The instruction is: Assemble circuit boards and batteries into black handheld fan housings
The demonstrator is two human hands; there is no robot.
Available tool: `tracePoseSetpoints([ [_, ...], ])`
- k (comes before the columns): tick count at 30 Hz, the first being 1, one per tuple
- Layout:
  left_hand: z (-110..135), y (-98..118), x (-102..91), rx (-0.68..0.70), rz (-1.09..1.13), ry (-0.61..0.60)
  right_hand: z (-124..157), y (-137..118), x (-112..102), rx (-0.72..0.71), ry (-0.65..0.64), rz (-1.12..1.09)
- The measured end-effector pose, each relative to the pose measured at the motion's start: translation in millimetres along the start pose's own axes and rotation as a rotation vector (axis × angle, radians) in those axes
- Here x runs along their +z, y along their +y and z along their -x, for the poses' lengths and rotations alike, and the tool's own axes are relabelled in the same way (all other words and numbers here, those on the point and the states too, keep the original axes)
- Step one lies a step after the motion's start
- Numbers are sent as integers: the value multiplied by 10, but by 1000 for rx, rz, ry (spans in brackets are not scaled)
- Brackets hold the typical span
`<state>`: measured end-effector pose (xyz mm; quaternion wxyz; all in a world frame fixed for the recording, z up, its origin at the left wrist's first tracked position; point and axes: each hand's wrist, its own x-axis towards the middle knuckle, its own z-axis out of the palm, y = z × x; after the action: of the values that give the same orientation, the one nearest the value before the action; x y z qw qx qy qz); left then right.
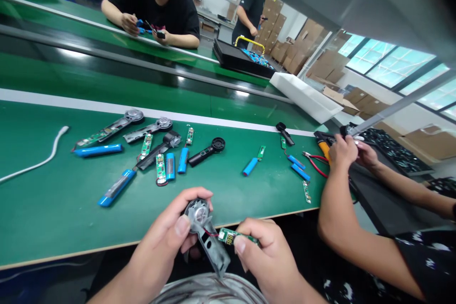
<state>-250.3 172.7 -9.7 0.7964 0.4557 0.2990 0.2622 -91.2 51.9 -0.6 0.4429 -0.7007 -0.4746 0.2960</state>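
Over the front edge of the green table, my left hand (171,225) is closed around the round head of a grey handheld-fan housing (213,251). Its fan wheel shows, and the open handle half slants down to the right. My right hand (265,249) pinches a small green circuit board (228,236) with a digit display, beside the handle. Thin red and dark wires run from the board to the fan head. Beyond my hands lie blue battery cells (117,187), more circuit boards (161,167), and a black fan housing (207,152).
A co-worker's arms (342,190) reach in at right, near red-handled pliers (317,164). Another person (156,14) sits across the table (53,218). A white cable (53,152) lies at left; a black tray (242,59) and white foam piece (304,97) stand farther back.
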Motion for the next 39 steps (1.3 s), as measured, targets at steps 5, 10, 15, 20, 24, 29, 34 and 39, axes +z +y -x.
tracePoseSetpoints([
  [5,-21,14,4,1,-1,-15,-20,-24,-19,0,-2,11],
  [10,-33,47,32,-23,38,6,-34,-45,-16,-19,0,-11],
  [15,-50,68,55,-59,84,35,-33,-37,-3,-42,25,3],
  [20,-59,77,66,-67,98,39,-18,23,8,-26,-11,-33],
  [24,-51,52,47,-87,75,16,-5,45,25,-39,-66,-101],
  [29,-8,12,10,-23,26,-54,27,103,13,-12,-78,-135],
  [34,-14,21,3,-61,68,-107,50,141,3,-8,-84,-122],
  [39,2,3,4,-24,58,-102,28,62,25,-33,-45,-119],
])
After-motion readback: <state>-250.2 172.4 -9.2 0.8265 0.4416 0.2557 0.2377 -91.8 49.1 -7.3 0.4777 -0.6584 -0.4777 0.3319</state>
